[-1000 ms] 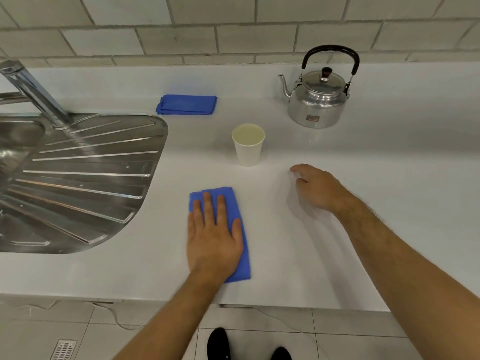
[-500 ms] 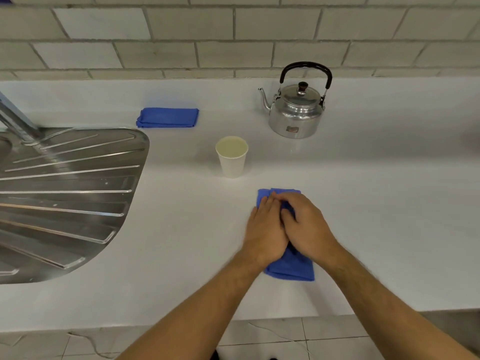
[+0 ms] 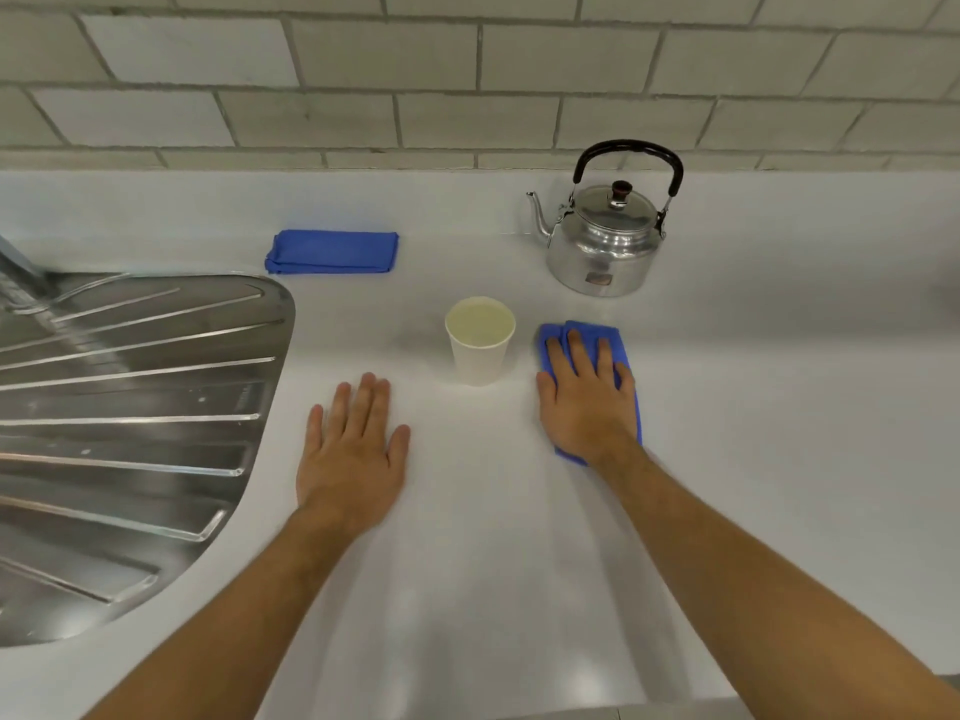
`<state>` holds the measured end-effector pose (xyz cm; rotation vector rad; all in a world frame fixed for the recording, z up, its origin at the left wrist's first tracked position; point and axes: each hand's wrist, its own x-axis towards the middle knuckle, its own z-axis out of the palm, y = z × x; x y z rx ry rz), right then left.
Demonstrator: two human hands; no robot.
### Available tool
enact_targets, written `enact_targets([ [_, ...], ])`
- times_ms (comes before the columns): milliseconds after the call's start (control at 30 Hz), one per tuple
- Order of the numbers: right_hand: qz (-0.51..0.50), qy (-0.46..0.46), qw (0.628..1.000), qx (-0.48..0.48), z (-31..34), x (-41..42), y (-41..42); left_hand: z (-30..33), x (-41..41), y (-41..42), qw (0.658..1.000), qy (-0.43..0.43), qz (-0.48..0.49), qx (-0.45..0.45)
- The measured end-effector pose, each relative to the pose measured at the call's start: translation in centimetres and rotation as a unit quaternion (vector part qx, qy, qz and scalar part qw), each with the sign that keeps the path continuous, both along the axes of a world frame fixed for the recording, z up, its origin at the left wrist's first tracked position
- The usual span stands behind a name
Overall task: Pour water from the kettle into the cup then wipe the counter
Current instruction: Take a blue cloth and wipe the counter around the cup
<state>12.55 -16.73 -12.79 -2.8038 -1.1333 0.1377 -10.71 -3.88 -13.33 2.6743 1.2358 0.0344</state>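
Right hand (image 3: 587, 402) pressed flat, fingers spread, on the folded blue wiping cloth (image 3: 621, 340), now just right of the white paper cup (image 3: 480, 340) of water; half a second earlier both hands covered the cloth nearer the counter edge; left hand (image 3: 353, 449) now lies open and empty on the white counter (image 3: 779, 433), left of and nearer than the cup; shiny metal kettle (image 3: 605, 236) with black handle stands behind and right of the cup; second folded blue cloth (image 3: 332, 251) lies behind and left of it.

- Your only view is the head camera; it looks forward and steeply down onto the white counter (image 3: 519, 537)
- Wide-angle, close in; both your forearms enter from the bottom edge; the tiled wall (image 3: 467, 80) fills the top; no second view to overlap
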Motion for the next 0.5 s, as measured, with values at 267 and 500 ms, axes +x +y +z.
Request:
enact_targets([
  [267, 0.073, -0.003, 0.997, -0.013, 0.7, -0.5, 0.9, -0.2, 0.1, 0.1, 1.0, -0.012, -0.004, 0.001],
  [500, 0.21, 0.024, 0.977, -0.013, 0.5, -4.5, -9.0, -0.5, -0.1, 0.2, 1.0, -0.019, -0.003, 0.01],
])
